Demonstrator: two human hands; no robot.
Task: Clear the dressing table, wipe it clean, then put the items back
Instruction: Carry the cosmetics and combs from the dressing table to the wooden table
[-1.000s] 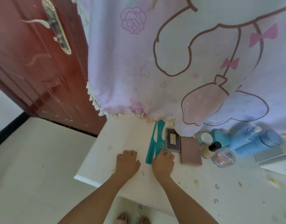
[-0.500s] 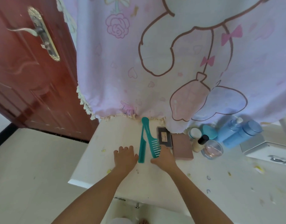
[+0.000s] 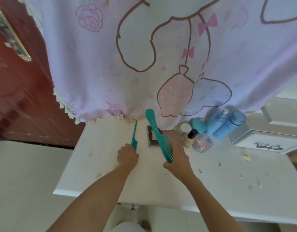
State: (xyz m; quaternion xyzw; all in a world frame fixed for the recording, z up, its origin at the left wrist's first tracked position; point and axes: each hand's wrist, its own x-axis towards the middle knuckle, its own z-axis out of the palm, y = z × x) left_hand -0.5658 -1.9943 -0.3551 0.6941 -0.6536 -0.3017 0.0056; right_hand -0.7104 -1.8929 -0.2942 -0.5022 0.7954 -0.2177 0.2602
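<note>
Currently the left hand (image 3: 127,155) is at the near-left part of the white table (image 3: 94,173), fingers clenched round the toothed end of a thin teal tail comb (image 3: 134,134). The comb's pointed tail is directed away from the person, toward the hanging pink cartoon cloth (image 3: 161,56).

The right hand (image 3: 177,160) grasps a teal wide-tooth comb (image 3: 158,134) by its toothed end. This comb is held tilted above the table, handle end uppermost and overlapping the cloth hem. It crosses in front of a dark compact (image 3: 151,139) lying flat on the table.

To the right of the combs stand, close together:
- a foundation bottle (image 3: 188,138) with a black cap
- a glass jar (image 3: 202,142)
- a white jar (image 3: 185,128)
- two blue bottles (image 3: 228,126)

A white box (image 3: 265,139) sits further right. Small scraps (image 3: 98,175) are scattered over the table. A red-brown door (image 3: 18,89) is at far left.
</note>
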